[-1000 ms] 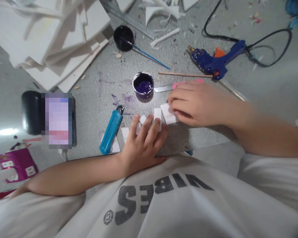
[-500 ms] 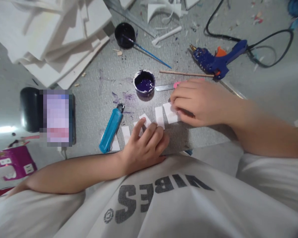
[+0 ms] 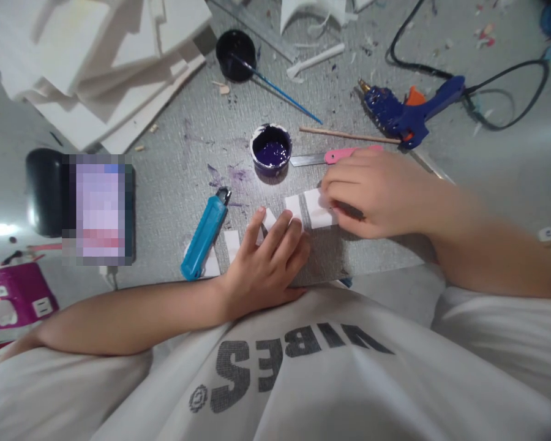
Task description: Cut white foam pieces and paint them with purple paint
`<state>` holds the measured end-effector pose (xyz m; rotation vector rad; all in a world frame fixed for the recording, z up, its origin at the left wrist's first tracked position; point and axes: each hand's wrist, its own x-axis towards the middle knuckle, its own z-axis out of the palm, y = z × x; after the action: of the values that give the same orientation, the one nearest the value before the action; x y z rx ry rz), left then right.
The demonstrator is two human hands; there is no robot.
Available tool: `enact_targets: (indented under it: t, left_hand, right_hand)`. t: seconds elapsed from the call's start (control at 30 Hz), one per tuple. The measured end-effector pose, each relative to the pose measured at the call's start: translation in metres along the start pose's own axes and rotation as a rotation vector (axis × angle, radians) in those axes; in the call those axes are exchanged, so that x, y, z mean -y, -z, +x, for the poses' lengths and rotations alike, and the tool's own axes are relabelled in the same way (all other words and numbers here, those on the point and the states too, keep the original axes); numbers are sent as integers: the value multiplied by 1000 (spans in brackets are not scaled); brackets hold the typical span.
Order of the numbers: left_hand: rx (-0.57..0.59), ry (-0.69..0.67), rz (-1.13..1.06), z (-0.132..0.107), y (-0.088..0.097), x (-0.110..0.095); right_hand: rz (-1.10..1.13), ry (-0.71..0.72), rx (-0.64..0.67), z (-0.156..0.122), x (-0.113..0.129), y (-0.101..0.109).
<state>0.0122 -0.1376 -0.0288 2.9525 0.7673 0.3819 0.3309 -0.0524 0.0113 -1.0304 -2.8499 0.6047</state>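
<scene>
My left hand [image 3: 270, 257] lies palm down near the table's front edge, fingers stretched out over small white cut pieces. Its fingertips touch a narrow white strip [image 3: 293, 207] and a small piece [image 3: 269, 218]. Another white strip [image 3: 232, 245] lies just left of that hand. My right hand [image 3: 371, 193] has its fingers curled at the right end of a wider white rectangular piece [image 3: 316, 210], partly covering it. Just beyond the right hand rests a pink-handled craft knife [image 3: 333, 156], its blade pointing left. A teal utility knife [image 3: 205, 236] lies across a white piece [image 3: 211, 263].
A cup of purple paint [image 3: 272, 152] stands ahead of my hands. Behind are a black bowl [image 3: 234, 55] with a blue paintbrush [image 3: 284, 95], a wooden stick [image 3: 349, 135] and a corded glue gun [image 3: 399, 116]. White boards [image 3: 119, 73] pile up far left, above a phone [image 3: 100, 208].
My left fingers have reached slightly forward and spread, covering more of the narrow strip. The right hand stays at the wider piece. The view has shifted slightly.
</scene>
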Motion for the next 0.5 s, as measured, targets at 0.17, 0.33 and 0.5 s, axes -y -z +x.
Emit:
enact_targets:
  t: [0.17, 0.33, 0.5]
  left_hand:
    - [27, -33, -13, 1, 3, 4]
    - [56, -41, -62, 0, 1, 6]
    - [20, -64, -32, 3, 1, 5]
  right_hand:
    - [-82, 54, 24, 0, 1, 1]
    - [-135, 82, -1, -2, 0, 3]
    - [-128, 86, 0, -1, 4, 5]
